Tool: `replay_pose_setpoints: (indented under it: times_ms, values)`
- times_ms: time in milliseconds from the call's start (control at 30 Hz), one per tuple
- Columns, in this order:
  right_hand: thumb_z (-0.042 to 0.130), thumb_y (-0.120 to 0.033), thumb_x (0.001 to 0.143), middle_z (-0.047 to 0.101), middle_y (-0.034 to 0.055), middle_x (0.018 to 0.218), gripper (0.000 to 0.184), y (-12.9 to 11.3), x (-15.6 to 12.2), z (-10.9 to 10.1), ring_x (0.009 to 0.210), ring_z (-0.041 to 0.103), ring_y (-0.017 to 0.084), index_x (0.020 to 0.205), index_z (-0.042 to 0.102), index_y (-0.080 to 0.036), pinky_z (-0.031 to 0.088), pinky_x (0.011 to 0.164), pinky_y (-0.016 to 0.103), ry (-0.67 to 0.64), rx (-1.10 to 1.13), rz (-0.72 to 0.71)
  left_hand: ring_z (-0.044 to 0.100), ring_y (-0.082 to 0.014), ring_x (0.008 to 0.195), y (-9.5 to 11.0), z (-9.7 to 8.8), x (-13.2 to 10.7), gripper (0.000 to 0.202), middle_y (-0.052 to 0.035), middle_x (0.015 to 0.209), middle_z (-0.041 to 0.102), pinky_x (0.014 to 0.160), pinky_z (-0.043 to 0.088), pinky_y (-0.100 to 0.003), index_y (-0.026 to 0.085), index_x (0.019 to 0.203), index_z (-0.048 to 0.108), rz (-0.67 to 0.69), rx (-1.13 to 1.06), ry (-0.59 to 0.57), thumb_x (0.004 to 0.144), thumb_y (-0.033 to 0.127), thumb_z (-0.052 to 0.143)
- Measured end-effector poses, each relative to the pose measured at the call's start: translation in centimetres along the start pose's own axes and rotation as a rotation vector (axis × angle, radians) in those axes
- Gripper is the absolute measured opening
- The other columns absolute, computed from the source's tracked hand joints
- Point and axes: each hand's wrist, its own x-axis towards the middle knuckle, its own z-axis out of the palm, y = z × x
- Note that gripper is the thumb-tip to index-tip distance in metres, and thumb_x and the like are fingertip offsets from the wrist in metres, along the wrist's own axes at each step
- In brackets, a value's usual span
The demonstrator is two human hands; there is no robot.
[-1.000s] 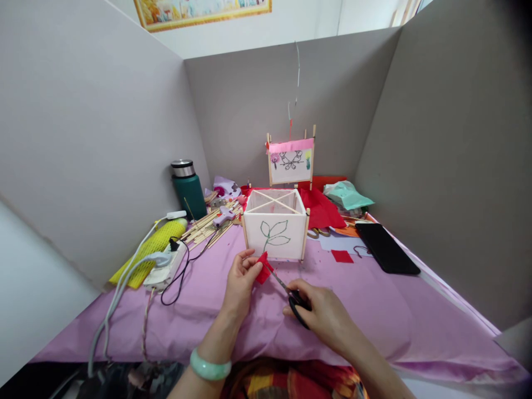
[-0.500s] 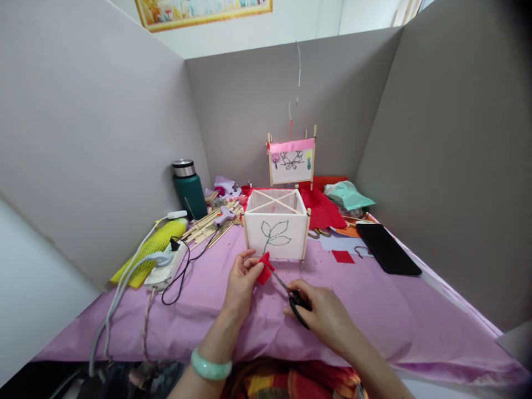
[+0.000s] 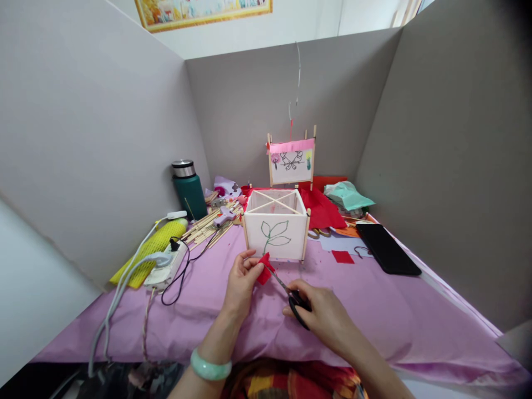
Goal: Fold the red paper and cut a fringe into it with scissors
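Between the thumb and fingers of my left hand (image 3: 242,280) is a small piece of red paper or cloth (image 3: 265,274), pinched at its left side. My right hand (image 3: 328,315) is closed round the black handles of a pair of scissors (image 3: 298,308), whose blades reach up and left to the red piece. Just beyond both hands stands a white box-shaped lantern (image 3: 276,237) on wooden sticks, a green leaf sprig drawn on its front and crossed sticks over its top. Right of it, a red square (image 3: 343,256) lies flat on the purple tablecloth (image 3: 366,332).
At left are a power strip (image 3: 166,269) with cables, a yellow mesh-wrapped thing (image 3: 145,257), a green bottle (image 3: 189,191), wooden sticks (image 3: 203,224) and a glue gun (image 3: 225,216). A decorated lantern (image 3: 292,163) hangs behind. A black phone or tablet (image 3: 388,249) lies right.
Hardly anything differs. The scissors' handles in my right hand look very slightly closer together, and the red piece stays in my left hand.
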Motion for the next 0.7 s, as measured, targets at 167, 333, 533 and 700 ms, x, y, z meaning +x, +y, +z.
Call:
replay_pose_setpoints:
  times_ms: [167, 333, 533, 700]
  values:
    - [0.062, -0.033, 0.077, 0.07, -0.0011, 0.073, 0.02, 0.05, 0.04, 0.12, 0.067, 0.062, 0.018, 0.094, 0.066, -0.024, 0.036, 0.061, 0.024, 0.003, 0.004, -0.003, 0.062, -0.0094, 0.066, 0.09, 0.08, -0.06, 0.042, 0.0022, 0.078, 0.063, 0.061, 0.045, -0.019, 0.018, 0.106, 0.049, -0.004, 0.003, -0.002, 0.071, 0.022, 0.073]
    - [0.061, -0.033, 0.077, 0.07, -0.0005, 0.073, 0.019, 0.15, 0.11, 0.21, 0.066, 0.062, 0.018, 0.093, 0.065, -0.025, 0.036, 0.06, 0.024, 0.01, -0.001, -0.003, 0.06, -0.0083, 0.064, -0.04, 0.05, -0.1, 0.041, 0.0022, 0.078, 0.063, 0.061, 0.044, -0.019, 0.017, 0.106, 0.05, 0.001, -0.001, -0.009, 0.072, 0.02, 0.072]
    - [0.061, -0.032, 0.077, 0.069, -0.0014, 0.07, 0.017, 0.39, 0.06, 0.43, 0.062, 0.06, 0.017, 0.091, 0.065, -0.024, 0.034, 0.058, 0.023, 0.024, -0.003, -0.013, 0.059, -0.0078, 0.063, 0.14, 0.13, -0.06, 0.042, 0.0027, 0.077, 0.063, 0.06, 0.044, -0.019, 0.017, 0.106, 0.05, -0.005, -0.002, -0.004, 0.071, 0.021, 0.073]
    - [0.062, -0.031, 0.076, 0.068, -0.0021, 0.069, 0.016, 0.5, 0.19, 0.61, 0.062, 0.06, 0.016, 0.09, 0.065, -0.024, 0.034, 0.058, 0.023, 0.031, 0.016, -0.018, 0.059, -0.0078, 0.062, 0.24, 0.16, -0.14, 0.043, 0.0028, 0.077, 0.063, 0.059, 0.044, -0.019, 0.017, 0.105, 0.051, -0.007, -0.004, 0.0, 0.07, 0.021, 0.074]
